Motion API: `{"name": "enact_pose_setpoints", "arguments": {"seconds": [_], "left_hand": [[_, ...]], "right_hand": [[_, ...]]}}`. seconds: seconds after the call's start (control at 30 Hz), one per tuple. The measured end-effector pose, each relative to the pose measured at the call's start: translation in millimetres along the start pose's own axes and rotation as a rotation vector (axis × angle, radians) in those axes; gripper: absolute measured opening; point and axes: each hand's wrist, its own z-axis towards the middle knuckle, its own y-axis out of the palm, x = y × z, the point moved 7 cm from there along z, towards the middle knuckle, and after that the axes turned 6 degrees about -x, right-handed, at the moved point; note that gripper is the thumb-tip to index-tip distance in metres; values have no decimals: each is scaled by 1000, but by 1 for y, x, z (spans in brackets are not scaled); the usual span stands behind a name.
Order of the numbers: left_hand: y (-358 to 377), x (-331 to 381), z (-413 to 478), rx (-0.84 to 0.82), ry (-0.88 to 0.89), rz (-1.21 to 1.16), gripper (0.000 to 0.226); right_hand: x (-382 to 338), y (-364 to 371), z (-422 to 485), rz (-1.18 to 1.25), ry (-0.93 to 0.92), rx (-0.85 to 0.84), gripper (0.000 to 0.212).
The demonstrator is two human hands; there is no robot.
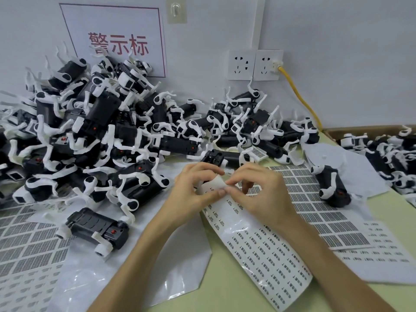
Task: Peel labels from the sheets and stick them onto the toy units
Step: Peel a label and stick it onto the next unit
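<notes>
A long white label sheet (265, 251) with rows of small printed labels lies across the table middle, its top end lifted and curled. My left hand (191, 190) pinches that curled top edge. My right hand (261, 192) pinches at the same edge beside it, fingers curled over a small label. Black-and-white toy dog units (99, 136) lie heaped behind and to the left. One toy unit (96, 228) lies apart at the near left, and another toy unit (333, 185) lies to the right of my hands.
More label sheets with dense grey print lie at left (29, 244) and right (319, 206). A cardboard box (369, 129) of toy units stands at far right. Wall sockets (254, 65) with a yellow cable (299, 95) are behind, and a clear plastic sheet (135, 266) covers the near table.
</notes>
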Motion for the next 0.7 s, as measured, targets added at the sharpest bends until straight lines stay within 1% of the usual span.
{"name": "enact_pose_setpoints", "arguments": {"seconds": [0.13, 0.37, 0.53, 0.7], "left_hand": [[0, 2, -1, 1, -8, 5, 11], [-1, 6, -1, -3, -16, 20, 16], [-1, 4, 0, 2, -16, 13, 15], [0, 6, -2, 10, 12, 37, 14]], "right_hand": [[1, -2, -1, 13, 9, 34, 10], [3, -2, 1, -10, 11, 31, 8], [4, -3, 2, 6, 21, 14, 3], [2, -2, 1, -29, -2, 16, 13]]}}
